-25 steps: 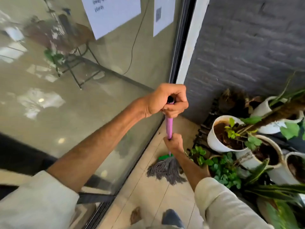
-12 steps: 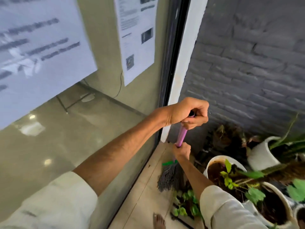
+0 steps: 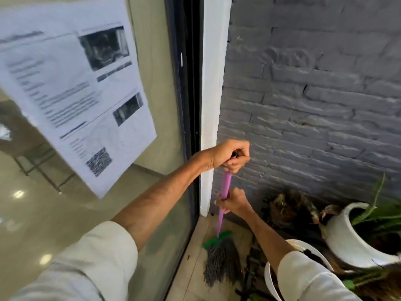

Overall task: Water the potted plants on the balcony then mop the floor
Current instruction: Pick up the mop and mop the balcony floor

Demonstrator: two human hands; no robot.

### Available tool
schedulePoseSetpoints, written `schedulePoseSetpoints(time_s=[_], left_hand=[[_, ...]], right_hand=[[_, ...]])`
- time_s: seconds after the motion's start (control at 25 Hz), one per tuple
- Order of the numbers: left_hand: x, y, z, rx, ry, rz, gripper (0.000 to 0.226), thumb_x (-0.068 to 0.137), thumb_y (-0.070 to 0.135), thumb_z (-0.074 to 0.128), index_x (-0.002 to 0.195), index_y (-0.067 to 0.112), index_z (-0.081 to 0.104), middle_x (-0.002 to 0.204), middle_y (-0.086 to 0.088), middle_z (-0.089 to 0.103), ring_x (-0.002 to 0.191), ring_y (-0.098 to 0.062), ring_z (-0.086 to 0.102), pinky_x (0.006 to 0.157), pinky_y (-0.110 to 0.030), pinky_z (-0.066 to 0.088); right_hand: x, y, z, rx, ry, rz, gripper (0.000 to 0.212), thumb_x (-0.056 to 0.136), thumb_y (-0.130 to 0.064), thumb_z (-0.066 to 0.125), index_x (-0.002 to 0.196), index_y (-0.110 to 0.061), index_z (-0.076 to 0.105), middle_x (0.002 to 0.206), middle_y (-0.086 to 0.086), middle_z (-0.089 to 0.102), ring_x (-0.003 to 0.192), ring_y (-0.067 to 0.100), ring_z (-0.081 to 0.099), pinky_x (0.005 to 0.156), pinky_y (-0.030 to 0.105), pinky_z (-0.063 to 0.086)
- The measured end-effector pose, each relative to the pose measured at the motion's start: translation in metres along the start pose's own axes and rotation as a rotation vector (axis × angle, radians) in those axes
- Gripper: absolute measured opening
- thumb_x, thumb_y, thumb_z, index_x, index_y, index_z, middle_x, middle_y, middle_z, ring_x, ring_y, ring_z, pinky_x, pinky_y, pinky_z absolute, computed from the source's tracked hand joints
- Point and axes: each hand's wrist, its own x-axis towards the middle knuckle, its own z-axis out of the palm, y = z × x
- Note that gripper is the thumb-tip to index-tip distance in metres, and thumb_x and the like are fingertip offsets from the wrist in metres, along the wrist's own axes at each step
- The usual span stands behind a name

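Mop [image 3: 219,260] in floor corner, glass door [image 3: 152,224] left, pots [image 3: 347,240] right

One mop [image 3: 221,250], two white pots [image 3: 345,237], one printed sheet [image 3: 71,92], two hands [image 3: 230,156].

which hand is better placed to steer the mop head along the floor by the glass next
Probably the right hand: it grips the purple handle lower down, nearer the grey mop head. The left hand caps the handle's top end, more a pivot.
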Motion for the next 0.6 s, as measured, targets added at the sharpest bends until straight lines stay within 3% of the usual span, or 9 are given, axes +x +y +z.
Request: schedulePoseSetpoints(time_s=[0.08,0.2,0.28,0.36,0.44,0.52,0.6], left_hand=[[0.022,-0.011,-0.019,0.14,0.232,0.035,0.046,0.087,0.026,0.039,0.046,0.011,0.052,0.043,-0.006,0.048,0.046,-0.026,0.045,0.057,-0.032,0.041],[0.05,-0.01,-0.06,0.369,0.613,0.176,0.04,0.096,0.028,0.043,0.073,0.014,0.073,0.073,0.001,0.074,0.07,-0.017,0.069,0.072,-0.029,0.053],[0.062,-0.009,-0.083,0.548,0.656,0.259,0.033,0.104,0.031,0.043,0.097,0.024,0.075,0.093,0.005,0.077,0.081,-0.011,0.071,0.073,-0.028,0.055],[0.077,-0.014,-0.099,0.865,0.708,0.342,0.033,0.108,0.031,0.042,0.126,0.026,0.069,0.118,0.002,0.075,0.102,-0.015,0.071,0.089,-0.032,0.056],[0.092,-0.027,-0.114,1.238,0.786,0.365,0.042,0.109,0.025,0.042,0.149,0.02,0.054,0.143,-0.003,0.064,0.129,-0.023,0.062,0.109,-0.038,0.047],[0.103,-0.034,-0.126,1.561,0.828,0.285,0.058,0.108,0.018,0.04,0.164,0.017,0.025,0.167,-0.004,0.035,0.153,-0.025,0.035,0.125,-0.042,0.029],[0.107,-0.04,-0.144,1.776,0.833,0.218,0.073,0.101,0.002,0.031,0.165,0.011,-0.001,0.174,-0.008,0.004,0.16,-0.025,0.007,0.129,-0.043,0.012]], right_hand=[[0.014,-0.007,-0.017,0.018,0.033,-0.04,0.015,0.081,-0.008,0.081,0.095,-0.004,0.077,0.082,0.012,0.079,0.071,0.021,0.077,0.062,0.017,0.059],[0.046,-0.022,-0.041,-0.05,0.174,-0.074,0.012,0.086,-0.016,0.079,0.096,-0.011,0.079,0.09,0.003,0.079,0.08,0.019,0.076,0.074,0.028,0.062],[0.069,-0.034,-0.055,-0.124,0.29,-0.051,0.015,0.088,-0.024,0.075,0.095,-0.011,0.08,0.089,0.004,0.08,0.082,0.022,0.075,0.078,0.033,0.059],[0.085,-0.047,-0.062,-0.153,0.329,-0.001,0.017,0.091,-0.024,0.072,0.094,-0.009,0.078,0.091,0.008,0.079,0.083,0.027,0.074,0.075,0.032,0.056],[0.1,-0.056,-0.061,-0.137,0.361,0.027,0.018,0.094,-0.023,0.067,0.093,-0.007,0.075,0.088,0.011,0.078,0.081,0.03,0.073,0.075,0.038,0.059],[0.109,-0.065,-0.059,-0.158,0.388,0.013,0.02,0.097,-0.023,0.061,0.1,-0.008,0.072,0.092,0.013,0.078,0.085,0.034,0.074,0.077,0.046,0.059],[0.114,-0.071,-0.06,-0.243,0.391,-0.019,0.025,0.1,-0.02,0.057,0.121,-0.012,0.066,0.104,0.014,0.077,0.093,0.034,0.074,0.081,0.042,0.061]])
